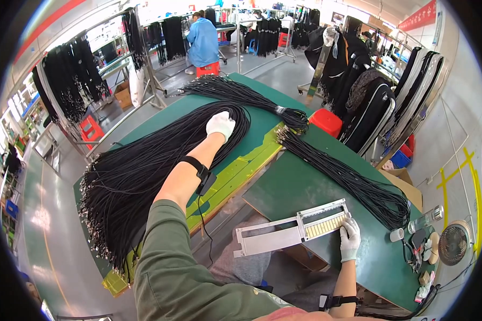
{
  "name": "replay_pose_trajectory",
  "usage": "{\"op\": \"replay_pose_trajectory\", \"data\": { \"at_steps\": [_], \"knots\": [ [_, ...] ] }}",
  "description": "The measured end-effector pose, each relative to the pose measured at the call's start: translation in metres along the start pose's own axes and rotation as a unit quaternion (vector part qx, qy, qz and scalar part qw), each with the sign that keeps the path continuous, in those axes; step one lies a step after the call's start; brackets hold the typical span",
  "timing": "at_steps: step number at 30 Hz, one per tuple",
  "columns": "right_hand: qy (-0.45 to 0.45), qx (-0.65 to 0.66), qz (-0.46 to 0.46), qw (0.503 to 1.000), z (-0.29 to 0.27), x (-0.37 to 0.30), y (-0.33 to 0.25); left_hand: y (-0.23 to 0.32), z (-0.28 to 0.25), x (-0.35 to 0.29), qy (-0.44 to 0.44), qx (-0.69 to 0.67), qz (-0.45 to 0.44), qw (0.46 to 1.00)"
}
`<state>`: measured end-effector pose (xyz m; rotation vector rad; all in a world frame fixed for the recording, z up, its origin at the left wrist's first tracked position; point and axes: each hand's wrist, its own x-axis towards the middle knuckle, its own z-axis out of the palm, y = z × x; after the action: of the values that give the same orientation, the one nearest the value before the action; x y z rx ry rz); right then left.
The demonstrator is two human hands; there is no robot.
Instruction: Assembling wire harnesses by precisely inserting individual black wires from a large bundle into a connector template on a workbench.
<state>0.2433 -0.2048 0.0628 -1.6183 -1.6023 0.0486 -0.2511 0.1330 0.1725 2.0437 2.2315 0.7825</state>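
Note:
My left hand [220,125], in a white glove, reaches far forward onto a big fanned-out pile of thin black cables [144,160]. Its fingers are curled closed at the looped end of the pile; exactly how many cables they grip is hidden. Many small metal ends line the pile's near left edge. Also gloved in white, my right hand [350,239] holds the right end of a long whitish frame [270,238], which has a row of pale yellow slots. The frame lies tilted across the table's near edge, above my lap.
Two more black cable bundles lie on the green table [294,187]: a far bundle [235,93] and a right bundle [353,179]. At right are a glass bottle [426,219], pliers [412,257] and a small fan [454,243]. A red stool [326,123] stands beyond the table.

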Motion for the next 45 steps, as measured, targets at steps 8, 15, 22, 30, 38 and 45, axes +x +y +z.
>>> {"op": "replay_pose_trajectory", "data": {
  "at_steps": [8,15,22,30,38,45],
  "knots": [
    [-0.003,0.001,0.012,1.000,-0.005,-0.005,-0.002,0.020,-0.016,-0.014,-0.034,0.014,-0.018,0.999],
    [0.005,0.010,-0.004,1.000,-0.005,-0.008,-0.002,-0.016,-0.013,0.004,0.048,-0.189,-0.025,0.980],
    [0.001,0.003,-0.010,1.000,-0.005,-0.007,0.002,-0.058,-0.046,0.001,-0.158,-0.752,-0.092,0.633],
    [0.140,0.334,0.171,0.916,-0.007,0.009,-0.012,-0.031,-0.113,-0.060,-0.104,-0.652,-0.083,0.746],
    [-0.245,0.444,0.072,0.859,0.010,0.060,-0.232,0.020,-0.142,-0.187,-0.121,-0.278,0.219,0.928],
    [-0.410,0.573,0.237,0.668,0.107,0.048,-0.316,0.020,-0.124,-0.269,-0.251,-0.168,0.275,0.913]
  ]
}}
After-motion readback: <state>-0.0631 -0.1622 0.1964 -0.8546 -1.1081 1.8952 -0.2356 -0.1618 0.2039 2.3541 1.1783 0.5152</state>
